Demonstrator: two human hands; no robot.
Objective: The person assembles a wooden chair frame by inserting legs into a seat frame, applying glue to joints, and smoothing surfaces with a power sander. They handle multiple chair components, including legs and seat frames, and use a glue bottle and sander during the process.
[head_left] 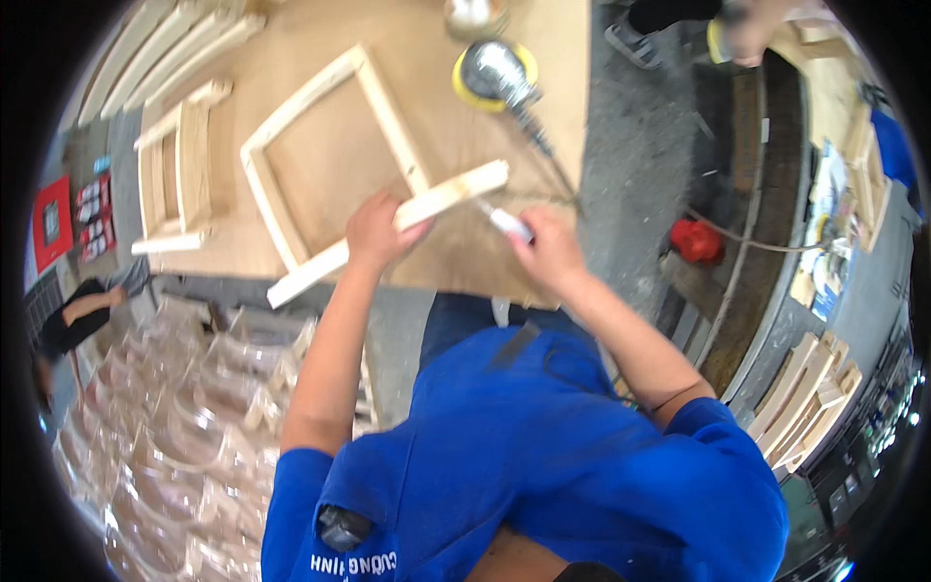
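A pale wooden frame (388,118), made of straight bars, lies on the plywood tabletop (417,44) in front of me. My left hand (373,233) is closed around its near bar, which runs slantwise and sticks out past the frame's right corner. In my right hand (553,250) is a small tool with a white handle (509,224). The tool's thin tip points at the near bar, close to that corner; whether it touches the wood I cannot tell. Its exact kind is too blurred to make out.
A round sander (492,76) with a yellow rim and a hose rests beyond the frame, beside a small container (475,17). Another wooden frame (197,160) and curved wooden pieces (160,58) lie left. Plastic-wrapped goods (184,436) crowd the lower left. Other people (78,310) are nearby.
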